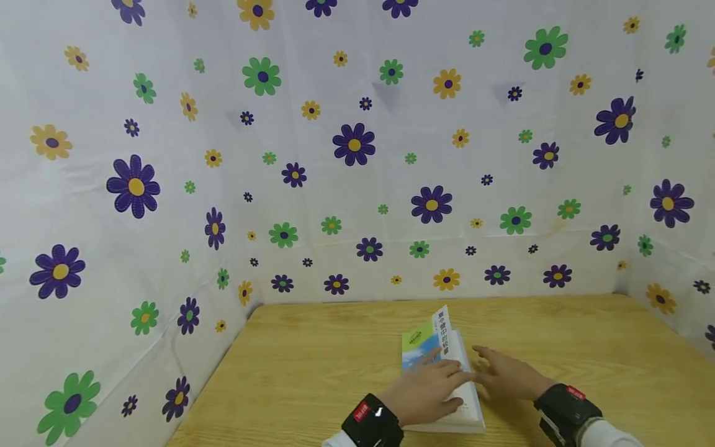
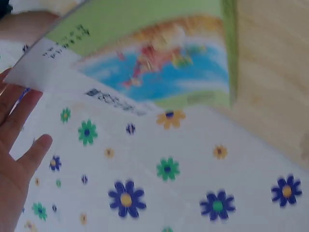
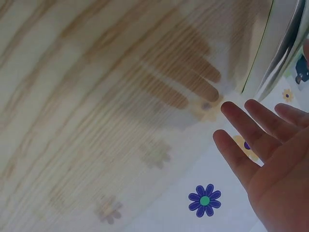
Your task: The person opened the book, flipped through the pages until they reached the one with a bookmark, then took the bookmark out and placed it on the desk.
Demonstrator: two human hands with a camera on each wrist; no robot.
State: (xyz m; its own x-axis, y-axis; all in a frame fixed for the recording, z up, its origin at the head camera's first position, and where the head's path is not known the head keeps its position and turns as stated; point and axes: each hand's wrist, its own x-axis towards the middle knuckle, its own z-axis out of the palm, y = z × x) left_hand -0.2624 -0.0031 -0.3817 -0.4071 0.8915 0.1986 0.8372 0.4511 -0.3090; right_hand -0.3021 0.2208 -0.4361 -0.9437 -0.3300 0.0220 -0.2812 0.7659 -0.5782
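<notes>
A paperback book [image 1: 418, 351] with a green and blue cover lies on the wooden table. Its cover slants up at the right, showing a white strip with dark characters, and white paper lies beneath. My left hand [image 1: 427, 388] is over the book, fingers extended toward the raised cover. In the left wrist view, the fingertips of the left hand [image 2: 17, 164] meet the white corner of the book [image 2: 159, 63], with the thumb apart. My right hand [image 1: 511, 375] hovers just right of the book. The right wrist view shows the right hand [image 3: 275, 159] with spread fingers holding nothing.
The wood-grain table [image 1: 313, 360] stretches out on both sides of the book. A white cloth [image 1: 313, 205] printed with colourful flowers hangs behind the table and along its sides. Black bands [image 1: 373, 422] are strapped on both wrists.
</notes>
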